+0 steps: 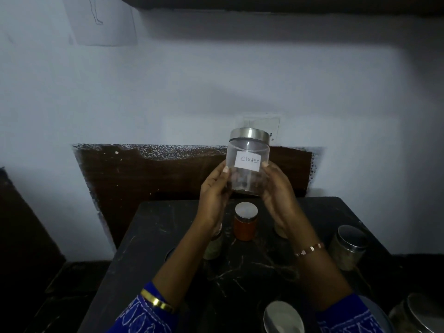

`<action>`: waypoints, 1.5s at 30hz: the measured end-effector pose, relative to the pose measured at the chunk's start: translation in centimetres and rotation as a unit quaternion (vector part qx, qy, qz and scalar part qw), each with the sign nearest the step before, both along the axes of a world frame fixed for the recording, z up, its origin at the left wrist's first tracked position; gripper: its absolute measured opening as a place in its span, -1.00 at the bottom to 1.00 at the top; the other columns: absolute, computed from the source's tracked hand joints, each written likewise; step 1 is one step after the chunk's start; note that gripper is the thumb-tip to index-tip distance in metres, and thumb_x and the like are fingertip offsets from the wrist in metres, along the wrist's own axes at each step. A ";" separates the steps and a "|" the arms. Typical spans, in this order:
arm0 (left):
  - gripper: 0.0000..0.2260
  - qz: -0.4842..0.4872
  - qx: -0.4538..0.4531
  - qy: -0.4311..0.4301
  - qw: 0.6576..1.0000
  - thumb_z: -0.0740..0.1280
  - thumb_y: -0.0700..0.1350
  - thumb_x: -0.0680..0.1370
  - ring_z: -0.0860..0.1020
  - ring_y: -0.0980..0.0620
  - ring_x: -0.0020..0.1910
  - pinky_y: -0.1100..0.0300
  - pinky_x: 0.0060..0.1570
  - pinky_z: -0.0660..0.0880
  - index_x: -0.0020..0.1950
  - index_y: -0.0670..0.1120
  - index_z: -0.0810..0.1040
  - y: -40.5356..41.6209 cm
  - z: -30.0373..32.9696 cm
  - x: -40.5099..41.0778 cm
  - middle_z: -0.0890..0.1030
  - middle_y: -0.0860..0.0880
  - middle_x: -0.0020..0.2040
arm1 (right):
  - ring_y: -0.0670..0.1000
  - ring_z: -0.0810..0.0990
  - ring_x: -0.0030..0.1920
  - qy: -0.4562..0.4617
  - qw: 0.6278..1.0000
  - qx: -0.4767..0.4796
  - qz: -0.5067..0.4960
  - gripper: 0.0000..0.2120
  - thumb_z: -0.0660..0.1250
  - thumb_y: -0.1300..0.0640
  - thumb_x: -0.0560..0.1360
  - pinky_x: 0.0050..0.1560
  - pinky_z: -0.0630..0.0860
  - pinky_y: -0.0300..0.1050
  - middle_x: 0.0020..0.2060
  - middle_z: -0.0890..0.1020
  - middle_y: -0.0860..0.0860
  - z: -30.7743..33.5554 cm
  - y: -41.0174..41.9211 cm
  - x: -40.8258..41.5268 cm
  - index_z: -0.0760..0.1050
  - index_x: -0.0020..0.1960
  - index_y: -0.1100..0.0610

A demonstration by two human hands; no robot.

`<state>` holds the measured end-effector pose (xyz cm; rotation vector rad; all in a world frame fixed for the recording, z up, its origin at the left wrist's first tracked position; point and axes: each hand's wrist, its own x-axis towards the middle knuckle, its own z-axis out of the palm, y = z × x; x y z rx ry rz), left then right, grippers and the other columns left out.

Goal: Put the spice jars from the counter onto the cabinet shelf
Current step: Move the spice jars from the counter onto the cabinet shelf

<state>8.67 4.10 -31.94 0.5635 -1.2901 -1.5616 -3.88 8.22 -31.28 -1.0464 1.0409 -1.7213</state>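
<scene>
Two hands, the left hand (pixel 213 188) at nine o'clock and the right hand (pixel 278 188) at three o'clock, clasp a clear round jar with a brushed steel lid and a white paper label reading "Cloves" (pixel 248 162), held upright in the air above the black marble counter (pixel 153 236). This looks like the carrying step, and the next move calls for a steady lift toward twelve o'clock, where a dark shelf edge (pixel 288 4) shows. Only a thin dark layer sits at the jar's bottom; several steel-lidded jars remain below, among them an orange-filled jar (pixel 245 224).
</scene>
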 end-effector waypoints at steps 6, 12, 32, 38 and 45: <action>-0.63 0.033 -0.043 0.004 0.999 0.12 -0.12 0.60 0.49 -0.14 0.28 -0.04 0.28 0.44 0.39 -0.21 0.33 -2.1 3.6 0.0 0.49 -0.22 0.29 | 0.01 0.58 0.14 0.079 0.996 -0.026 0.026 -0.73 0.17 0.14 0.56 0.12 0.55 -0.11 0.11 0.59 0.02 4.3 -1.4 0.1 0.40 0.25 0.08; -0.66 0.108 -0.170 0.007 0.979 0.12 -0.12 0.61 0.57 0.14 0.03 0.36 -0.07 0.56 0.37 -0.16 0.38 -5.0 11.1 1.6 0.56 0.00 0.13 | 0.04 0.55 0.21 0.195 0.977 -0.084 0.000 -0.59 0.26 0.04 0.54 0.19 0.52 -0.04 0.24 0.55 0.04 12.4 -4.7 0.9 0.36 0.35 0.10; -0.68 0.306 -0.385 -0.090 0.866 0.13 -0.14 0.61 0.48 0.03 0.03 0.27 -0.06 0.40 0.37 -0.07 0.35 -17.6 34.6 6.4 0.51 -0.05 0.09 | 0.12 0.56 0.14 0.356 0.895 -0.242 -0.122 -0.44 0.32 -0.02 0.50 0.24 0.49 0.09 0.16 0.51 0.14 35.4 -19.6 6.3 0.21 0.42 0.07; -0.65 0.295 -0.364 -0.193 0.862 0.10 -0.12 0.62 0.49 -0.04 0.02 0.19 -0.06 0.39 0.41 -0.12 0.25 -21.9 35.2 6.9 0.51 -0.13 0.15 | 0.09 0.54 0.18 0.404 0.892 -0.179 -0.093 -0.54 0.26 0.01 0.55 0.22 0.46 -0.03 0.18 0.55 0.10 36.1 -23.6 6.5 0.26 0.38 0.14; -0.56 0.340 -0.354 -0.304 0.816 0.32 -0.16 0.52 0.51 -0.16 0.20 0.08 0.16 0.41 0.37 -0.23 0.34 -25.7 36.4 7.1 0.53 -0.23 0.23 | 0.11 0.54 0.04 0.484 0.863 -0.102 -0.101 -0.60 0.24 0.00 0.56 0.07 0.46 -0.06 -0.02 0.46 0.07 37.7 -27.5 5.9 0.34 0.27 0.24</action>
